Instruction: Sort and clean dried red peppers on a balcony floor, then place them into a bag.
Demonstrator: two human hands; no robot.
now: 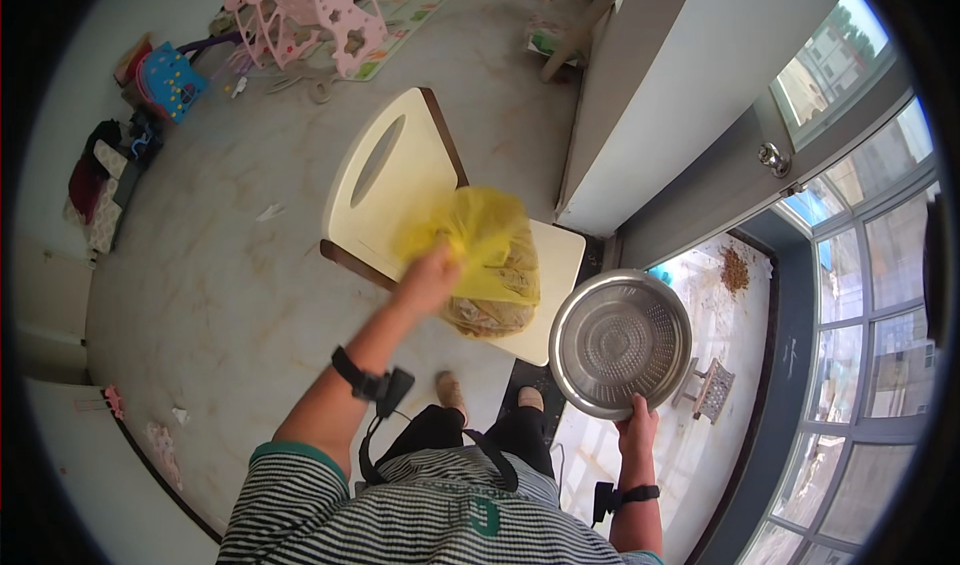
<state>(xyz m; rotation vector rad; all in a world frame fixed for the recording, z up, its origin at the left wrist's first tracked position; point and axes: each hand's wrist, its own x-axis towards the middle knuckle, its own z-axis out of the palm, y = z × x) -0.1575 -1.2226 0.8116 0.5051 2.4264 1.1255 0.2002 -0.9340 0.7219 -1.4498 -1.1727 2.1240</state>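
My left hand (430, 277) is closed on the gathered top of a yellow plastic bag (485, 227), slightly smeared by motion. Brownish contents show through the thin plastic, too unclear to name. The bag rests on the seat of a cream chair (550, 255) with brown edges and a slot in its backrest. Off to the right, my right hand (637, 425) grips the near rim of a round metal colander (618, 343). Its perforated inside faces up and nothing lies in it. The colander is held above the floor beside the chair.
A grey door (735, 165) with a round knob stands at the right, near glass-paned doors (840, 285). Beyond the threshold are a small metal rack (712, 390) and a brown pile (735, 268) on the floor. A pink rocking toy (305, 15) stands far left, near a blue bag (170, 80).
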